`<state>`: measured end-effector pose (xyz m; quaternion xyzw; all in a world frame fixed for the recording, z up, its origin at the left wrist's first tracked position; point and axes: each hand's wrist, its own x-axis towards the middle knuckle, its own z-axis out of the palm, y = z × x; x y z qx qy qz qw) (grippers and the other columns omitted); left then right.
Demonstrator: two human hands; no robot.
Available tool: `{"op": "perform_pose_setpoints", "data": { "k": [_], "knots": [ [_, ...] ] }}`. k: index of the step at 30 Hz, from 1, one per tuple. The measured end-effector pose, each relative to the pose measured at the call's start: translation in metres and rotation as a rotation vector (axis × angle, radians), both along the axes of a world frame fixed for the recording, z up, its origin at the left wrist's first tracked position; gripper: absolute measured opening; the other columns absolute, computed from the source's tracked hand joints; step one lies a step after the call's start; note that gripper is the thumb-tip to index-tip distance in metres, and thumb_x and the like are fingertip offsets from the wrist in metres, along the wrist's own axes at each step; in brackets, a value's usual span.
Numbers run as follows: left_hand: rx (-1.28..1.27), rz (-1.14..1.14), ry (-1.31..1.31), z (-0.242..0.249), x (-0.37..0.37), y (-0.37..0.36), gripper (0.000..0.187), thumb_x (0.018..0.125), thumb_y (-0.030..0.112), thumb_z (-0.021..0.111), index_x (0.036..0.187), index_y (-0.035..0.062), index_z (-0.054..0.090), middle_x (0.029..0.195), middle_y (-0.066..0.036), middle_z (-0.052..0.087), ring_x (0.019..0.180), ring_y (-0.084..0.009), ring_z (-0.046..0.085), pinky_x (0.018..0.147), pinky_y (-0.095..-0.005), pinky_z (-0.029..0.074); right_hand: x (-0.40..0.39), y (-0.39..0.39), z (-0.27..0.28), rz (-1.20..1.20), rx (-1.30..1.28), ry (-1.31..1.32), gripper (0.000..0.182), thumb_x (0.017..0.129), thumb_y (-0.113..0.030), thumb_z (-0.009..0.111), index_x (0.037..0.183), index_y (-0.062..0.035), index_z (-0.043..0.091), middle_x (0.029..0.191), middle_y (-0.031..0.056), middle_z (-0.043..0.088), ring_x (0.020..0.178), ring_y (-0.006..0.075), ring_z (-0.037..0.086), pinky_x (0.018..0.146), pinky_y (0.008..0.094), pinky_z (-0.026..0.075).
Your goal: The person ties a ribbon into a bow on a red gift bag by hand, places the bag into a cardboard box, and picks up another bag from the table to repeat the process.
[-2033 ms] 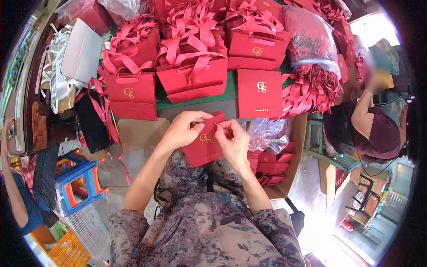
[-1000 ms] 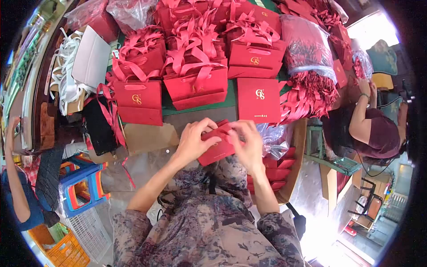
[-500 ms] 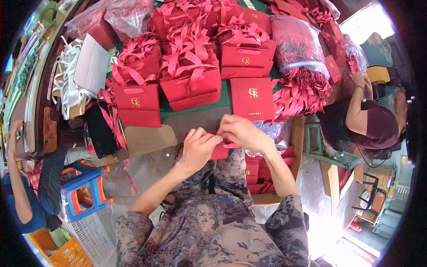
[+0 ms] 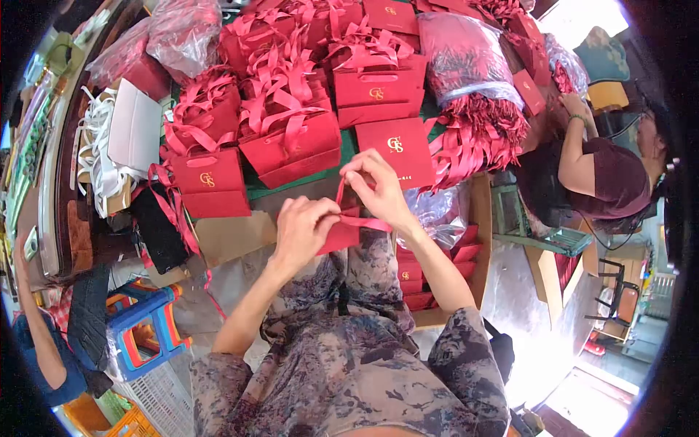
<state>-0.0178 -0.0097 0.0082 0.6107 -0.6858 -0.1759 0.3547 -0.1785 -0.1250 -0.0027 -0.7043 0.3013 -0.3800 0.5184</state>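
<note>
A small red paper gift bag [image 4: 341,238] sits at my lap, partly covered by my hands. My left hand [image 4: 302,227] is closed at its top edge, where a pink-red ribbon [image 4: 370,223] comes out toward the right. Just above, my right hand [image 4: 377,191] pinches another length of this ribbon and holds it up taut. Exactly what lies under the left fingertips is hidden. A flat red bag with a gold logo [image 4: 395,151] lies on the table just beyond my right hand.
Rows of red bags with ribbon handles [image 4: 291,138] cover the table. Plastic-wrapped ribbon bundles [image 4: 477,80] lie to the right, a box of white ribbons [image 4: 109,146] left. A carton of red bags [image 4: 477,255] stands beside my leg. Co-workers sit at both sides.
My right hand has lifted up and away from the left, drawing a ribbon length up. A loose ribbon end now shows to the right. The view has shifted slightly.
</note>
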Motion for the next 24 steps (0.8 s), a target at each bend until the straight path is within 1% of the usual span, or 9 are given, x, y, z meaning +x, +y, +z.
{"op": "perform_pose_setpoints", "data": {
  "k": [4,7,12,15,17,20,21,23,24],
  "knots": [
    [0.083,0.052,0.036,0.002,0.009,-0.01,0.016,0.078,0.013,0.08,0.089,0.0105,0.069,0.077,-0.004,0.069,0.074,-0.0222,0.064,0.075,-0.0361,0.045,-0.004,-0.002,0.003,-0.229,-0.195,0.176,0.011,0.096,-0.003,0.063,0.105,0.0003,0.068,0.102,0.0082,0.06,0.073,0.014,0.065,0.067,0.0264,0.054],
    [0.102,0.075,0.069,0.0,0.02,-0.016,0.018,0.078,0.01,0.08,0.09,0.0067,0.067,0.079,-0.006,0.07,0.075,-0.0207,0.068,0.074,-0.0339,0.05,-0.029,0.015,0.024,-0.181,-0.176,0.34,0.01,0.094,-0.005,0.065,0.102,-0.0012,0.069,0.1,0.0096,0.063,0.073,0.0158,0.065,0.066,0.0275,0.053],
    [0.099,0.049,0.148,-0.007,0.023,-0.023,0.019,0.078,0.008,0.079,0.09,0.0043,0.065,0.081,-0.007,0.07,0.072,-0.0199,0.068,0.072,-0.0324,0.052,-0.053,0.057,-0.022,-0.084,-0.321,0.674,0.025,0.081,-0.021,0.077,0.096,-0.0063,0.062,0.092,0.0144,0.066,0.075,0.0343,0.067,0.065,0.0428,0.054],
    [0.1,0.058,0.097,-0.008,0.022,-0.021,0.021,0.078,0.01,0.079,0.093,0.0053,0.065,0.082,-0.007,0.069,0.077,-0.0219,0.067,0.075,-0.0347,0.05,-0.074,0.071,-0.027,-0.065,-0.255,0.821,0.02,0.082,-0.018,0.074,0.091,-0.0074,0.06,0.09,0.0153,0.066,0.073,0.0364,0.065,0.065,0.0428,0.054],
    [0.102,0.072,0.041,-0.012,0.019,-0.017,0.022,0.078,0.011,0.079,0.095,0.0062,0.065,0.085,-0.007,0.068,0.081,-0.0233,0.066,0.078,-0.0361,0.048,-0.09,0.074,-0.032,-0.033,-0.274,0.809,0.019,0.082,-0.017,0.074,0.092,-0.0063,0.061,0.085,0.0119,0.066,0.069,0.0286,0.067,0.062,0.0395,0.054],
    [-0.163,0.181,-0.127,-0.008,0.007,-0.012,0.023,0.079,0.012,0.077,0.099,0.0092,0.067,0.099,-0.01,0.065,0.096,-0.0287,0.059,0.087,-0.0385,0.042,-0.091,0.072,-0.034,0.077,0.374,0.349,0.016,0.097,-0.019,0.066,0.094,-0.0041,0.062,0.082,-0.0007,0.064,0.07,0.0102,0.065,0.06,0.027,0.052],
    [-0.164,0.189,-0.129,-0.004,0.003,-0.006,0.023,0.079,0.012,0.077,0.099,0.0092,0.067,0.099,-0.01,0.065,0.096,-0.0287,0.059,0.087,-0.0385,0.042,-0.084,0.072,-0.024,0.085,0.371,0.349,0.016,0.097,-0.019,0.066,0.094,-0.0041,0.062,0.082,-0.0007,0.064,0.07,0.0102,0.065,0.06,0.027,0.052],
    [-0.2,0.213,-0.021,0.002,-0.004,0.01,0.024,0.08,0.012,0.077,0.102,0.009,0.068,0.097,-0.01,0.065,0.095,-0.0294,0.059,0.086,-0.0387,0.045,-0.063,0.071,0.005,-0.021,0.907,-0.029,0.015,0.102,-0.021,0.061,0.099,-0.0066,0.061,0.086,-0.0006,0.065,0.072,0.0117,0.067,0.063,0.025,0.054],
    [-0.143,0.168,0.069,0.001,-0.006,0.021,0.025,0.082,0.012,0.076,0.106,0.0075,0.068,0.099,-0.01,0.066,0.091,-0.029,0.061,0.081,-0.038,0.048,-0.056,0.069,0.002,0.023,0.903,-0.065,0.014,0.102,-0.023,0.06,0.103,-0.0089,0.059,0.091,0.0005,0.066,0.076,0.012,0.068,0.068,0.0265,0.057]
  ]
}}
